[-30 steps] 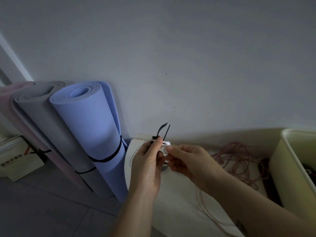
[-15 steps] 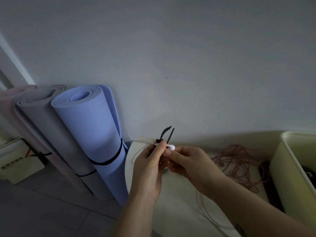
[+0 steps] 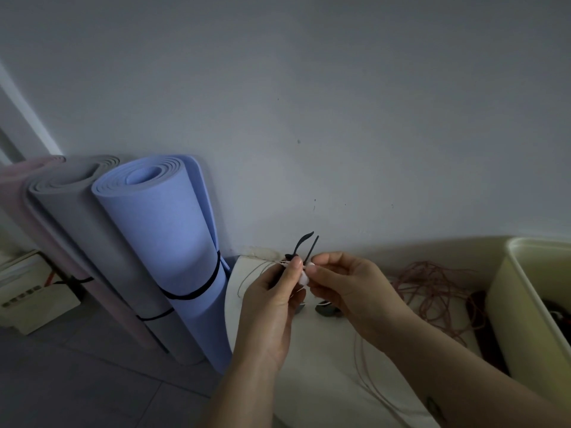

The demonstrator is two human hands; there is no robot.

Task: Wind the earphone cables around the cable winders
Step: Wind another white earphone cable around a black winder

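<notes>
The left hand (image 3: pixel 265 307) fingers (image 3: pixel 295 267) pinch the black winder (image 3: pixel 304 244), the right hand (image 3: pixel 349 291) fingers (image 3: pixel 321 270) pinch the white earbud (image 3: pixel 304 278) just beside them, and the slack cable (image 3: pixel 244 281) looping left of them could slip off its prongs if tension drops.

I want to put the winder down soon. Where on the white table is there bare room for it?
Bare table shows between the two forearms, bordered by the left hand and a thin pink cable strand. The right part is crowded: a tangle of reddish cables fills it up to the cream bin.
</notes>
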